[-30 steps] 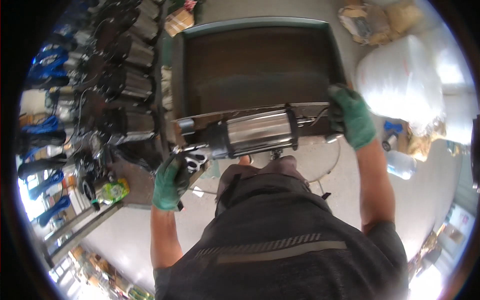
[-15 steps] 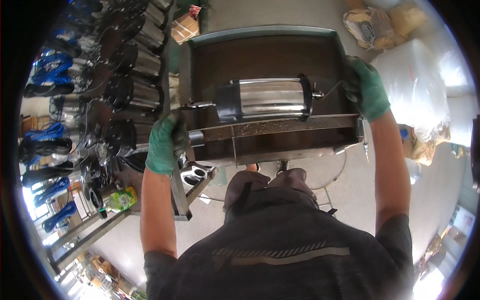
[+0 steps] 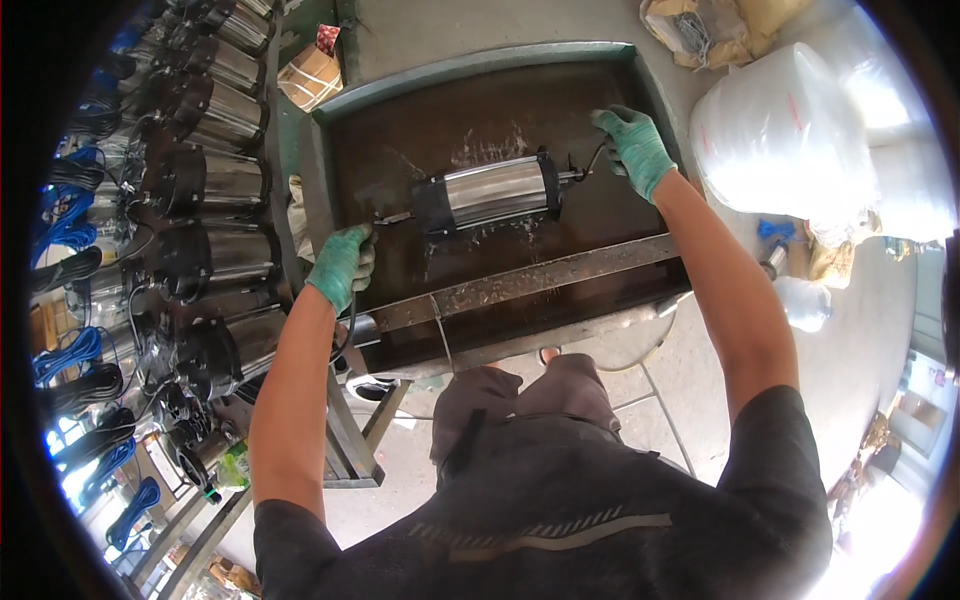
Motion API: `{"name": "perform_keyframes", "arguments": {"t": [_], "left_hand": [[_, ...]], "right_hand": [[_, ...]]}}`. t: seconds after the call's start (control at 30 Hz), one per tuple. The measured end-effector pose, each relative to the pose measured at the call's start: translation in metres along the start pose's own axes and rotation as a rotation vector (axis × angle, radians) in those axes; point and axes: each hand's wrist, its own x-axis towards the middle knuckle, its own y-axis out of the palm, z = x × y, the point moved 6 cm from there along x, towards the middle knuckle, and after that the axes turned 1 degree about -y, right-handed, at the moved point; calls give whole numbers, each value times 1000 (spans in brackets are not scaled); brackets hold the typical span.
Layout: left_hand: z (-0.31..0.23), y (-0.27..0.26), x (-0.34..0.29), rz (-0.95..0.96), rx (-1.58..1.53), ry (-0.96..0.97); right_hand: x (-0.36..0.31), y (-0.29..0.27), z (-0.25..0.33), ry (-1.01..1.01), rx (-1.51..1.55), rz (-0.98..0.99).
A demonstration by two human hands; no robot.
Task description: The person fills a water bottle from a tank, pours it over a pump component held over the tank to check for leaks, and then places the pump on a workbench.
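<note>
A silver motor-like cylinder (image 3: 497, 192) with black end caps lies inside a dark, shallow metal tank (image 3: 470, 55). Whitish streaks like splashing liquid spread around it. At its left end is a slim metal fitting (image 3: 397, 217). My left hand (image 3: 342, 266), in a green glove, is closed beside that fitting, and a black hose (image 3: 350, 325) hangs below the hand. A dark cable (image 3: 597, 158) curves from the cylinder's right end up to my right hand (image 3: 635, 150). That gloved hand is closed on the cable above the tank's right part; its fingertips are partly hidden.
Rows of similar cylinders (image 3: 215, 180) with coiled blue and black cables (image 3: 75, 200) stand along the left. A perforated metal bar (image 3: 540, 280) crosses the tank's near side. Large plastic-wrapped bundles (image 3: 785, 130) stand at the right, and a cardboard box (image 3: 310, 77) beyond the tank's far left corner.
The cylinder has gone from above the tank's near bar to farther inside the tank, and splash streaks now surround it. My right hand has moved inward from the tank's right rim.
</note>
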Motion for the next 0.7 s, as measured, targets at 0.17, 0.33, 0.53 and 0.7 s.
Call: {"name": "perform_keyframes", "arguments": {"t": [0.17,0.33,0.53,0.7], "left_hand": [[14,6,36,14,106,-86],[30,-10,50,-38,133,-165],[44,-25,52,-145,366,-81],[55,-24,31,-471,1175,745]], "right_hand": [[35,3,-26,13,-144,24],[46,17,-39,-25,-317,100],[60,14,-71,-25,-387,146],[57,19,-85,-3,-370,137]]}}
